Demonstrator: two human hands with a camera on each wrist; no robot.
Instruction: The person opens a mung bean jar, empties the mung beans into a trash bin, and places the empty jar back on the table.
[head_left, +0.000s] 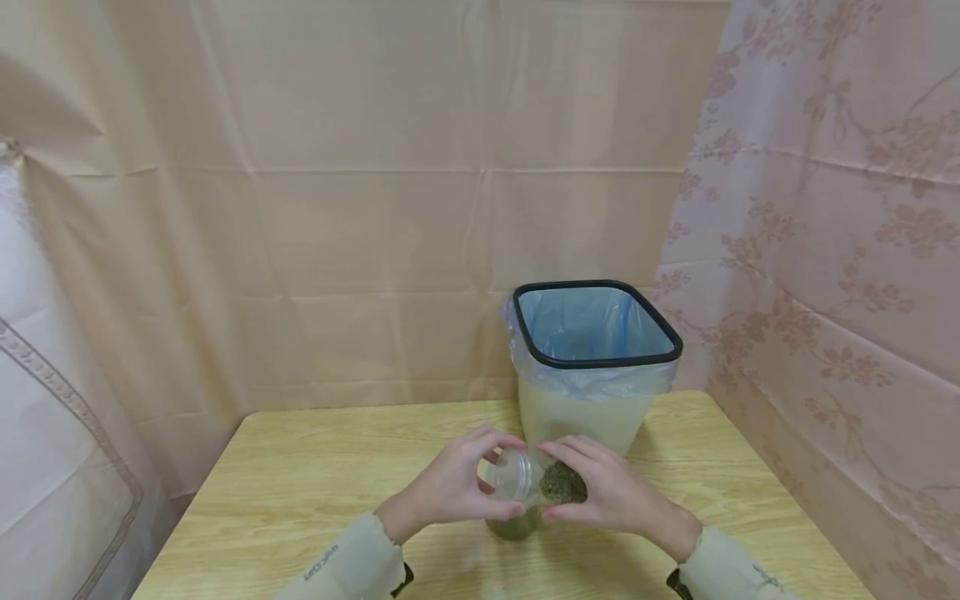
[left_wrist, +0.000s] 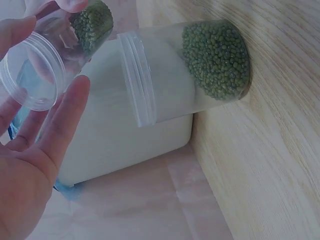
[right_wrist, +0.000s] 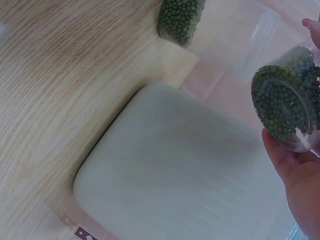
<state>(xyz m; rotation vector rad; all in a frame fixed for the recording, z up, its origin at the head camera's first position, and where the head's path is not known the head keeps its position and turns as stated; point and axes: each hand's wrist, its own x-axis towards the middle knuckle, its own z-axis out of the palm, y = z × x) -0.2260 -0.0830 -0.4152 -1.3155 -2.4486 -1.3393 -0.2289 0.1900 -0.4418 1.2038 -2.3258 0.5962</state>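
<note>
A clear plastic jar with green beans, which look like mung beans, is tipped on its side above the table, mouth towards the left. My right hand grips it near its base. Around the rim curve the thumb and fingers of my left hand; the left wrist view shows the mouth lidless. Just below stands a second clear jar, upright and lidless, roughly half filled with the same beans. In the head view both hands and the tipped jar partly cover it.
Behind the hands stands a pale waste bin with a black rim and a bluish liner bag. The wood-grain table backs onto a beige curtain. A flowered curtain hangs along the right side.
</note>
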